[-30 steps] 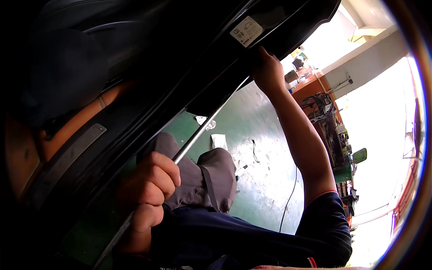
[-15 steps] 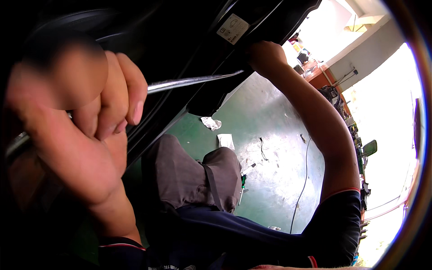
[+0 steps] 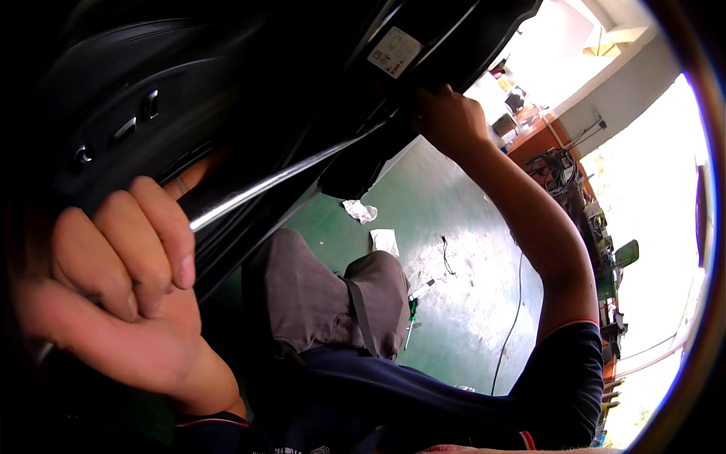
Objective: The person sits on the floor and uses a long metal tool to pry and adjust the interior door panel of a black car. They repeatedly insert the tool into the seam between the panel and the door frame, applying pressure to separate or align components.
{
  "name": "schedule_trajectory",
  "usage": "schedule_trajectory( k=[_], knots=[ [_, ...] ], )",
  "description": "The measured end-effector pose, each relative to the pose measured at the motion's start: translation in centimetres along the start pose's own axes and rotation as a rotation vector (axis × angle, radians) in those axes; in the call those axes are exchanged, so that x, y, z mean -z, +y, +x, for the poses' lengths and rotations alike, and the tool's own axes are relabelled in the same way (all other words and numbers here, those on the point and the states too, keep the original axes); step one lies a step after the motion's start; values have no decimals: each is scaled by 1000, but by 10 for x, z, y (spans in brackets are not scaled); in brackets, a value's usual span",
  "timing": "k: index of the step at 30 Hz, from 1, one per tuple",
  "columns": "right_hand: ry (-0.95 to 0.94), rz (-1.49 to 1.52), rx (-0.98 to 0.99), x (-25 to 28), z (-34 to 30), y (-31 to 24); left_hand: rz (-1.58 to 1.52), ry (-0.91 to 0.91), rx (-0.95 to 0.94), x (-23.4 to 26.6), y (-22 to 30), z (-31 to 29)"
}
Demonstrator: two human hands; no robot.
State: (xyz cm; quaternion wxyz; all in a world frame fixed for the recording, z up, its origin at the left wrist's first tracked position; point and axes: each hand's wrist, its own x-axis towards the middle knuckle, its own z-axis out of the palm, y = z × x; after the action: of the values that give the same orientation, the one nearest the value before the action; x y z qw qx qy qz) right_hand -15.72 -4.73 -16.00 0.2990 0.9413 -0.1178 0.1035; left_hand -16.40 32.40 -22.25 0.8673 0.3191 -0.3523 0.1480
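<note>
My left hand [image 3: 144,280], at the lower left, is closed in a fist round a long shiny metal rod [image 3: 276,176]. The rod slants up to the right along a black car door [image 3: 204,98], and its far end runs into the dark close to my right hand. At the upper middle my right hand [image 3: 454,125] has its fingers curled against the dark edge of the door. What they grip, if anything, is hidden. A pale label [image 3: 395,52] is stuck on the door just left of that hand.
Below lies a green, shiny floor [image 3: 484,295] with crumpled white paper [image 3: 359,211], a white sheet [image 3: 384,242], a green-handled tool [image 3: 412,318] and a thin cable [image 3: 519,310]. My bent knees [image 3: 325,303] are under the rod. Cluttered shelving [image 3: 582,197] stands at the right.
My left hand has moved down and slightly left, and the rod now slopes more steeply. My right hand has shifted slightly down. Small switches on the door have come into view.
</note>
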Motion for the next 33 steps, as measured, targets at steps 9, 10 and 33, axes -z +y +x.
schedule_trajectory(
  k=[9, 10, 33],
  knots=[
    [164, 176, 122, -27, -5, 31, 38, -103, -42, -7, -19, 3],
    [145, 183, 126, -27, -4, 34, 54, -105, -41, -10, -22, 5],
    [200, 282, 99, -37, -5, 36, 40, -168, 15, -50, -25, 105]
  ],
)
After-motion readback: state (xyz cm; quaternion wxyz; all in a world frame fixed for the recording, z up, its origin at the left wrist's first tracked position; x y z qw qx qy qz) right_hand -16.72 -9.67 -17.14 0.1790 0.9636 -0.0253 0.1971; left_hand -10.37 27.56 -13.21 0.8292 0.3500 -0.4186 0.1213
